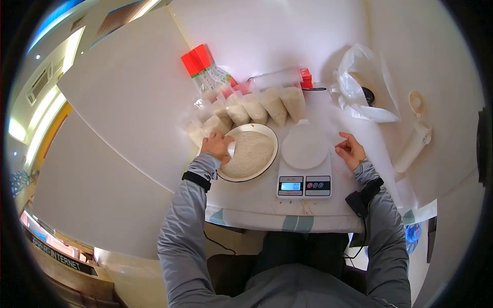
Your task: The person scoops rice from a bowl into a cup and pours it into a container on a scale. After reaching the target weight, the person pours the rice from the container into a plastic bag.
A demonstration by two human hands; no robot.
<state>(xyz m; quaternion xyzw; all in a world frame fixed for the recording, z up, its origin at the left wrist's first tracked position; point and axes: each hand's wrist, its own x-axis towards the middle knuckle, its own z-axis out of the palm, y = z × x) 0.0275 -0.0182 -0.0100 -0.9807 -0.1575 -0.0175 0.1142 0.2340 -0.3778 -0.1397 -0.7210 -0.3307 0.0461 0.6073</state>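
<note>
My left hand (217,146) is closed round a small white cup (231,149) at the left rim of a round bowl (276,153) filled with pale grains (250,153). To the right of the bowl stands a white kitchen scale (304,186); its lit display reads 0.0, and a round white plate (305,146) forms its top. My right hand (351,149) hovers right of the scale, fingers apart and curved, with nothing in it. Behind the bowl, several clear bags of grains (257,108) stand in a row.
Red-topped plastic packets (203,64) lie at the back left, with a clear roll (276,78) behind the bags. At the back right is a white plastic bag (361,87) with a dark round object. A whitish cylinder (412,145) lies farther right.
</note>
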